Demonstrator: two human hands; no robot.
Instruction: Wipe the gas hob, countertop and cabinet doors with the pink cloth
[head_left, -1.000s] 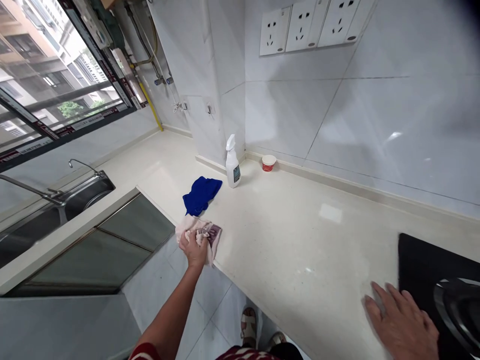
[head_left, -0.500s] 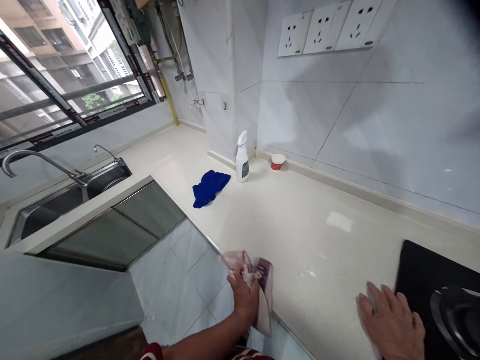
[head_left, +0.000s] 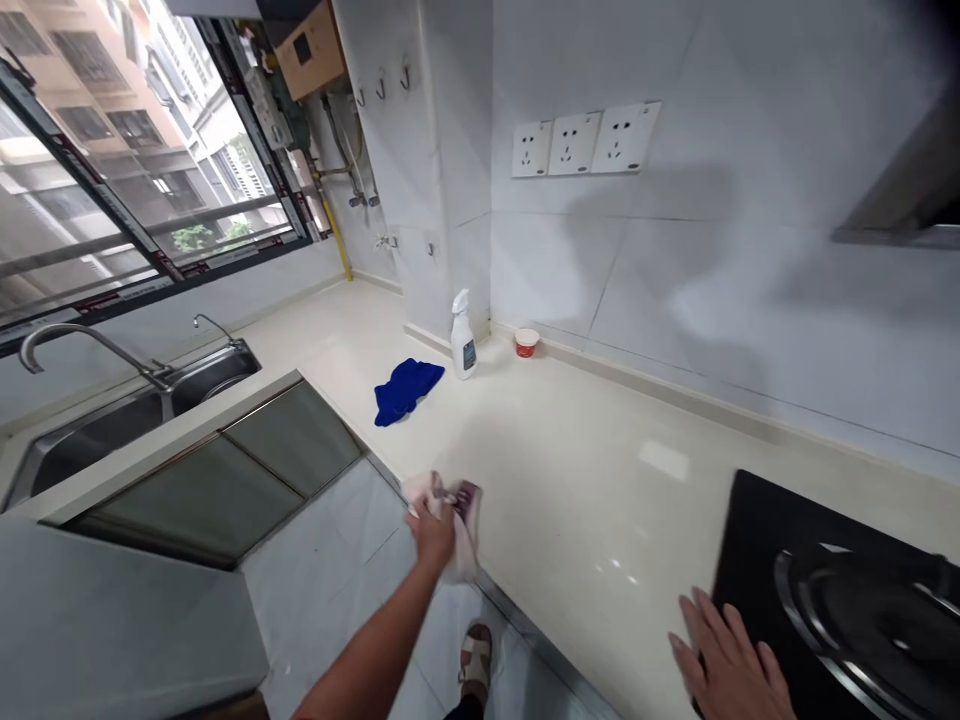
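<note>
My left hand (head_left: 433, 532) is closed around a pale pink cloth (head_left: 465, 545) with a dark purple patch, at the front edge of the cream countertop (head_left: 570, 500). Part of the cloth hangs over that edge. My right hand (head_left: 731, 655) lies with fingers spread at the near left corner of the black stove (head_left: 757, 530) and holds nothing. A crumpled blue cloth (head_left: 407, 390) rests farther back on the counter. Beside it stands a white spray bottle (head_left: 463, 345), upright, and a small red and white tub (head_left: 526, 343) sits by the wall.
A steel sink (head_left: 97, 445) with a curved faucet (head_left: 97, 335) is at the left under the window. Wall sockets (head_left: 576, 143) are above the counter. A lidded black pan (head_left: 885, 620) sits on the stove. A sandaled foot (head_left: 475, 655) shows on the tiled floor.
My left hand has moved forward along the counter's front edge with the pink cloth, toward the blue cloth. My view has tilted up and shifted right, showing more of the stove.
</note>
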